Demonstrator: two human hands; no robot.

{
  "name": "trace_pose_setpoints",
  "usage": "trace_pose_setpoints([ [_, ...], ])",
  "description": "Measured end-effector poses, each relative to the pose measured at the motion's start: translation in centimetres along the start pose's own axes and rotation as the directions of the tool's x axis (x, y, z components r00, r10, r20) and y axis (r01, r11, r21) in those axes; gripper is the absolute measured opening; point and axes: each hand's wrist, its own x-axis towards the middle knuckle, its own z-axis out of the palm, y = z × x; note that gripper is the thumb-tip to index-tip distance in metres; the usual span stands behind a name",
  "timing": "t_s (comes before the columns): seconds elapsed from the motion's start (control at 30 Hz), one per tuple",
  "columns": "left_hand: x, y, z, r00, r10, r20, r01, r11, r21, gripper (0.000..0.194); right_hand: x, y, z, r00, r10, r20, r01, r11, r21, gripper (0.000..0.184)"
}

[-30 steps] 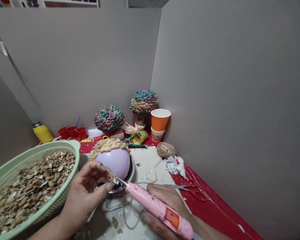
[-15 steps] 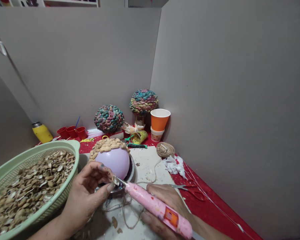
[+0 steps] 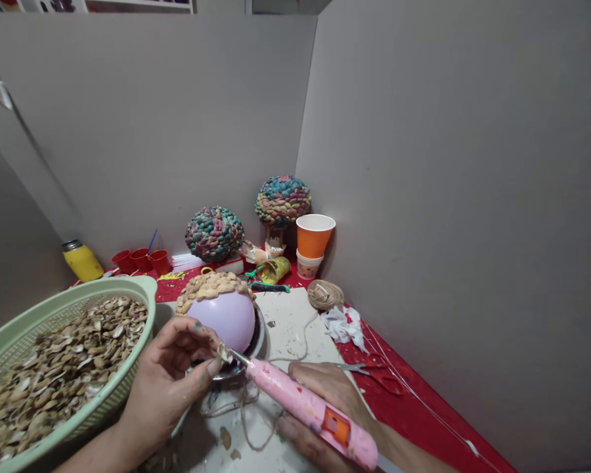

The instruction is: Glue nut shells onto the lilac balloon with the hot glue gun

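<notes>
My left hand (image 3: 170,378) pinches a peanut shell half (image 3: 224,353) between thumb and finger, its hollow side showing. My right hand (image 3: 329,401) is wrapped round a pink hot glue gun (image 3: 295,397), whose metal nozzle meets the shell or lies right at it. Just beyond the fingers, a lilac balloon (image 3: 224,322) rests in a round metal bowl (image 3: 261,335). Peanut shells (image 3: 211,287) cover its top in rows, while the side facing me is bare. A green basket (image 3: 150,309) full of peanut shells (image 3: 64,368) stands to the left.
Two colourful shell-covered balls (image 3: 215,233) stand at the back, near an orange paper cup (image 3: 315,236). Right of the white board (image 3: 285,315) lie scissors (image 3: 369,371), crumpled tissue (image 3: 345,327) and a twine ball (image 3: 326,295). Red cups (image 3: 140,259) and a yellow bottle (image 3: 83,261) are back left.
</notes>
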Motion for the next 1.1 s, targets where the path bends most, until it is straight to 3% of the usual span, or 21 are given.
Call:
trace_pose_setpoints([
  [0.23,-0.08,0.08,0.09,0.999,0.008,-0.044,-0.008,1.000,-0.001,0.026,0.03,0.06,0.05,1.000,-0.010,-0.008,0.010,1.000,-0.005,0.026],
  [0.47,0.07,-0.16,-0.23,0.998,0.042,-0.042,-0.041,0.999,0.028,0.026,-0.13,-0.24,0.01,0.987,0.144,0.071,-0.149,0.986,0.075,0.042],
  [0.8,0.13,0.04,-0.39,0.996,0.062,-0.061,-0.057,0.995,0.088,0.025,-0.36,0.17,0.21,0.984,0.131,0.124,-0.131,0.991,-0.008,0.041],
  [1.0,0.24,-0.26,-0.39,0.997,0.066,-0.049,-0.063,0.996,0.068,0.024,-0.11,-0.07,0.15,0.988,0.107,0.108,-0.108,0.994,0.005,0.041],
  [1.1,0.28,-0.15,-0.36,0.996,0.079,-0.036,-0.077,0.996,0.054,0.024,-0.20,0.09,0.43,0.994,0.096,0.046,-0.097,0.995,0.026,0.040],
])
